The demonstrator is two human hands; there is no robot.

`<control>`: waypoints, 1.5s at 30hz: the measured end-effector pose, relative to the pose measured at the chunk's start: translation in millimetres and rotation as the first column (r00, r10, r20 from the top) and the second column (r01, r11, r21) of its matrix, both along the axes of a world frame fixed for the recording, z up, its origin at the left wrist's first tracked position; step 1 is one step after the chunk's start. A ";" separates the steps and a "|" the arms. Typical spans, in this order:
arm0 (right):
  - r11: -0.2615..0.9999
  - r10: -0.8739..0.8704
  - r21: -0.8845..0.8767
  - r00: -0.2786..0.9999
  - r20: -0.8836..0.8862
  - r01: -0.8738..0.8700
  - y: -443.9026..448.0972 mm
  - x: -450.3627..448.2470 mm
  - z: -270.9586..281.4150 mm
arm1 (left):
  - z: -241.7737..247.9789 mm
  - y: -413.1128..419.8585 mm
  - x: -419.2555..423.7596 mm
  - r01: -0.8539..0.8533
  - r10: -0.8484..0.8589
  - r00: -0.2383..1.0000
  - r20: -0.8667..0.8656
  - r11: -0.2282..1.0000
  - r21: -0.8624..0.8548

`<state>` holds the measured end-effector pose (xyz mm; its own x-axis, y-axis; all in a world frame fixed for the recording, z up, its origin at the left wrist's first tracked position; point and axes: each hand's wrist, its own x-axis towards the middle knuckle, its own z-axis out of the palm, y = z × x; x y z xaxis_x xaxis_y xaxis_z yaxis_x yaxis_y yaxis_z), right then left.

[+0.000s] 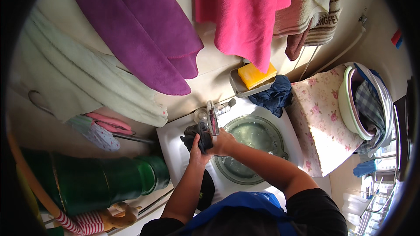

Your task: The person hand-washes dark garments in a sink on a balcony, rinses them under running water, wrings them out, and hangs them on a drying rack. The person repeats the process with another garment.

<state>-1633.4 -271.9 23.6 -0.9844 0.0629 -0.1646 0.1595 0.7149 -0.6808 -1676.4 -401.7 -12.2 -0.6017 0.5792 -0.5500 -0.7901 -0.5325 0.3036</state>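
A bunched dark grey cloth is held between my two hands under the metal faucet. My left hand grips it from below, thumb raised along its side. My right hand closes on its right side, its fingers partly hidden behind the faucet spout. Right beside them, a clear round basin of soapy-looking water sits in the white sink; my right forearm crosses above it. A black cap-like item lies near my left forearm, partly covered. Whether water runs from the spout, I cannot tell.
Behind the faucet, a yellow soap bar rests on a grey dish, next to a crumpled navy cloth. Purple and pink towels hang overhead. A floral-covered box bears stacked basins; a green container stands left.
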 end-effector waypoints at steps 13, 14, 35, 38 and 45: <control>0.658 -0.514 -0.609 0.855 0.066 0.443 85.3 -45.9 -41.4 | -14.7 5.4 12.6 0.071 -0.071 0.994 -0.088 0.997 -0.008; 0.666 -0.510 -0.590 0.855 0.087 0.457 82.8 -41.6 -31.6 | -9.4 5.0 14.2 0.066 -0.066 0.995 -0.072 0.998 0.000; 0.983 -0.174 -0.169 0.624 -0.762 0.068 -5.6 119.5 72.5 | 27.6 28.3 52.8 0.539 -0.532 0.840 -0.112 0.789 0.296; 0.996 0.085 0.069 0.631 -0.771 -0.050 -3.8 127.7 86.2 | 52.7 22.5 55.9 0.626 -0.550 0.686 -0.477 0.780 0.000; 0.860 0.498 0.446 0.606 -0.621 -0.249 -17.5 134.2 81.1 | 136.3 62.6 55.0 0.865 -0.884 0.403 0.236 0.283 -0.414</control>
